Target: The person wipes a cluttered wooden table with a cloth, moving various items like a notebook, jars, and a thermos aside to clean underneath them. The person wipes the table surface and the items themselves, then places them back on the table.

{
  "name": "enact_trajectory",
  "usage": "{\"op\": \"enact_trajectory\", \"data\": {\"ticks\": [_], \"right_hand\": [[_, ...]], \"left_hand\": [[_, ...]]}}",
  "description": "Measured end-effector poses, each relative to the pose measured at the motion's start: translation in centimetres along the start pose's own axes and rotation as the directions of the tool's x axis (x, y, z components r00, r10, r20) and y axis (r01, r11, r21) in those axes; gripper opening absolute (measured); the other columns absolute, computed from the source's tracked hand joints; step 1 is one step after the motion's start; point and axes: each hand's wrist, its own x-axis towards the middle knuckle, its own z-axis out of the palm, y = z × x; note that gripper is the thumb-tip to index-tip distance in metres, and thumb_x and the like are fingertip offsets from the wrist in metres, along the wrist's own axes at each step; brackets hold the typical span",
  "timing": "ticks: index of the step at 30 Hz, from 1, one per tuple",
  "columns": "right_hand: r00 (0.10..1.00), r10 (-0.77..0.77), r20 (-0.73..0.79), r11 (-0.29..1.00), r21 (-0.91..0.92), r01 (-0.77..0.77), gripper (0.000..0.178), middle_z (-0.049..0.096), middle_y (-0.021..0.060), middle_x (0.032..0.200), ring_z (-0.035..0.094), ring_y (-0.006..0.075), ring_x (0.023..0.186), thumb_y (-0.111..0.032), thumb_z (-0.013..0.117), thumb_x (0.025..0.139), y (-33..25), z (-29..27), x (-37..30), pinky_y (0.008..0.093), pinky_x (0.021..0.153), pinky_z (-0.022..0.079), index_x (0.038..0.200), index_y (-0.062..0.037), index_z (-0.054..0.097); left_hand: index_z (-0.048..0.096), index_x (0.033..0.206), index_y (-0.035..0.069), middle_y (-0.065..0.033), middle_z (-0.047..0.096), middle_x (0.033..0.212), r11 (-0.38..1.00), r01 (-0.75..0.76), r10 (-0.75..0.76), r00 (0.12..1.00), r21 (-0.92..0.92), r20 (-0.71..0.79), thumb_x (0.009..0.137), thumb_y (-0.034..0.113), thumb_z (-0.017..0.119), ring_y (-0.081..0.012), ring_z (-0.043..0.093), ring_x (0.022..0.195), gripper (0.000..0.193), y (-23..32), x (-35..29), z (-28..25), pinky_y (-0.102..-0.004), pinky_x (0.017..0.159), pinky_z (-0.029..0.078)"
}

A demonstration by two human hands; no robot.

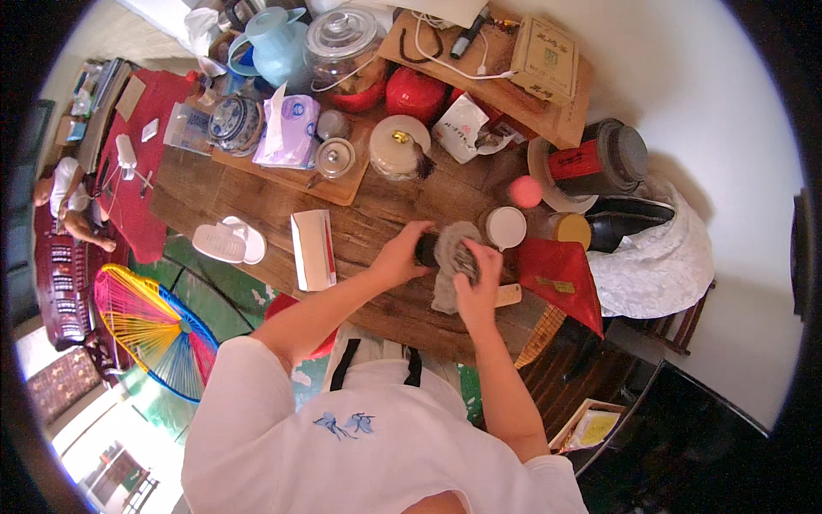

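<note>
Over wooden table (364,230), hands (480,276), grey cloth (447,272) (against dark object (425,249))

Wearer's hands (404,255): two are showing
Grey cloths (454,255): one is showing
Handheld dark items (425,249): one is showing
Blue pitchers (272,50): one is standing
Large glass jars (344,62): one is standing
Purple tissue packs (297,130): one is lying
Blue-and-white pots (235,126): one is standing
Multicoloured round chairs (161,330): one is standing

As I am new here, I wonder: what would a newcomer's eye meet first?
The multicoloured corded chair probably comes first, at left against the green floor. Next come the right hand, holding a grey cloth near the picture's centre, and the light-blue jug at top left.
</note>
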Motion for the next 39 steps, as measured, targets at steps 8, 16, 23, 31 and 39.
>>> {"op": "enact_trajectory", "data": {"ticks": [8,16,23,31,39], "right_hand": [[0.979,0.087,0.182,0.930,-0.366,-0.015,0.042,0.041,0.0256,0.135,0.045,0.0440,0.122,-0.006,0.065,0.089,3.5,5.5,2.5,0.0498,0.093,0.045,0.128,-0.0100,0.051],[0.972,-0.078,0.223,0.961,-0.242,0.133,0.053,0.057,0.0176,0.124,0.061,0.0377,0.108,-0.003,0.070,0.083,1.2,6.2,3.6,0.0459,0.091,0.049,0.131,-0.0124,0.049],[0.959,0.157,0.237,0.987,-0.055,-0.148,0.053,0.060,0.0170,0.124,0.058,0.0352,0.116,0.004,0.068,0.080,1.2,6.8,6.2,0.0418,0.095,0.048,0.129,-0.0108,0.052],[0.922,-0.386,0.038,0.892,-0.240,0.384,0.055,0.054,0.0154,0.125,0.053,0.0381,0.113,0.003,0.072,0.076,-7.6,5.3,15.3,0.0447,0.093,0.047,0.125,-0.0154,0.054],[0.865,-0.389,0.316,0.774,-0.397,0.493,0.048,0.058,0.0162,0.112,0.054,0.0392,0.104,-0.004,0.077,0.072,-7.6,9.5,20.1,0.0472,0.086,0.049,0.115,-0.0144,0.058]], "left_hand": [[0.054,0.128,0.003,-0.0156,0.060,0.127,0.930,0.147,-0.222,0.955,-0.337,-0.196,0.075,0.015,0.078,-0.0316,0.058,0.117,0.059,-3.0,-1.4,4.7,-0.0395,0.096,0.047],[0.053,0.129,0.005,-0.0164,0.057,0.130,0.925,0.273,-0.333,0.917,-0.263,-0.218,0.068,0.015,0.083,-0.0336,0.054,0.123,0.068,-3.1,-2.7,2.3,-0.0403,0.101,0.044],[0.049,0.132,0.008,-0.0151,0.056,0.131,0.976,0.162,-0.193,0.951,-0.144,-0.240,0.069,0.013,0.083,-0.0341,0.057,0.117,0.072,-3.7,-6.9,-2.0,-0.0393,0.094,0.048],[0.043,0.134,0.006,-0.0194,0.052,0.128,0.994,0.101,-0.083,0.958,0.053,-0.274,0.067,0.012,0.081,-0.0405,0.051,0.119,0.077,-4.2,-7.1,-5.1,-0.0441,0.100,0.043],[0.040,0.135,0.006,-0.0219,0.049,0.128,0.949,0.257,-0.141,0.864,0.181,-0.484,0.066,0.012,0.078,-0.0432,0.047,0.119,0.079,-4.7,-6.8,-5.6,-0.0494,0.100,0.041]]}}
